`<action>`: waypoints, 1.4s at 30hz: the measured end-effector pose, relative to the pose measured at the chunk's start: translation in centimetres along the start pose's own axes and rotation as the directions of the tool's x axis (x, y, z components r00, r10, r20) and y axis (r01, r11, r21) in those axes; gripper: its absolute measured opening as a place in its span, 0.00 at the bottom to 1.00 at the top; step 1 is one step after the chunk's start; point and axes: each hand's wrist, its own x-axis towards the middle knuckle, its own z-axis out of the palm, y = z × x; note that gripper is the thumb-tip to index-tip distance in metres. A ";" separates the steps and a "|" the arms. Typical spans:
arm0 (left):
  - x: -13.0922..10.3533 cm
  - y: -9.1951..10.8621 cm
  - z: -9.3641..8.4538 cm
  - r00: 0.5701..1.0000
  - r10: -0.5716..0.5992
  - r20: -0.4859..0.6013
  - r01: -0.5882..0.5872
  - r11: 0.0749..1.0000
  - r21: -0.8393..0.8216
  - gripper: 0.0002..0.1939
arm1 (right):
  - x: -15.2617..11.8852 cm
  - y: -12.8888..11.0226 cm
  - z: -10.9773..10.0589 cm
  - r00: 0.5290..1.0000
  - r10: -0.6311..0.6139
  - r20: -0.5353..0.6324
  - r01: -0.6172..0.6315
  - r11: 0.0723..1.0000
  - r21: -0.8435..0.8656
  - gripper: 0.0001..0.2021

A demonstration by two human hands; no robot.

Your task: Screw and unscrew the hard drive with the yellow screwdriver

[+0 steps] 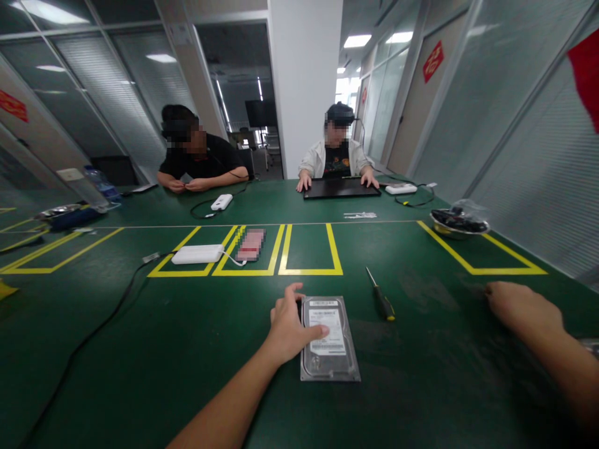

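Note:
A silver hard drive (331,365) with a white label lies flat on the green table. My left hand (291,327) grips its left side, the thumb on the label and the fingers along the edge, with the index finger lifted. To the right of the drive lies a screwdriver (384,304) with a black and yellow handle, its tip pointing away from me; neither hand touches it. My right hand (524,308) is closed over the table on the far right. Its fingers curl out of sight, so whatever they hold, if anything, is hidden.
Yellow tape boxes mark the table (210,337). Beyond the drive are a white power strip (197,254) with a black cable and a phone (251,244). A metal bowl (458,234) of dark items stands back right. Two people sit opposite, one touching a black panel (341,189).

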 end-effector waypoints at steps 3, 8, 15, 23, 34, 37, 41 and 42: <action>0.0 0.0 0.0 1.000 0.000 -0.001 0.000 1.000 -0.003 0.50 | -0.6 -0.5 -0.6 0.987 -0.013 0.161 0.021 0.999 -0.048 0.11; 0.1 -0.1 0.1 1.000 -0.002 -0.001 0.002 1.000 0.002 0.50 | -1.6 -1.0 -1.2 0.973 -0.003 0.230 0.035 0.990 -0.134 0.14; 0.1 -0.1 0.0 1.000 -0.008 0.001 0.008 1.000 0.002 0.50 | -2.4 -0.9 -1.1 0.972 -0.038 0.234 0.087 0.975 -0.206 0.16; 0.1 -0.2 0.2 1.000 -0.004 -0.004 0.004 1.000 -0.002 0.51 | -2.8 -1.1 -1.3 0.983 -0.082 0.166 0.124 0.956 -0.265 0.14; 0.0 0.0 0.0 1.000 -0.008 0.008 0.008 1.000 -0.007 0.50 | -5.8 -7.8 -3.5 0.968 -0.250 -0.007 0.249 0.968 -0.043 0.13; 0.0 0.1 0.0 1.000 -0.006 0.011 0.006 1.000 -0.002 0.49 | -7.8 -11.4 -4.1 0.934 -0.356 -0.014 0.356 0.931 0.076 0.10; -0.1 0.2 0.0 1.000 -0.009 0.019 0.009 1.000 -0.005 0.49 | -11.4 -16.0 -4.9 0.851 -0.518 -0.091 0.488 0.714 0.502 0.07; -0.1 0.2 -0.1 1.000 -0.008 0.020 0.009 1.000 -0.005 0.49 | -12.3 -17.0 -5.1 0.837 -0.538 -0.100 0.486 0.647 0.588 0.06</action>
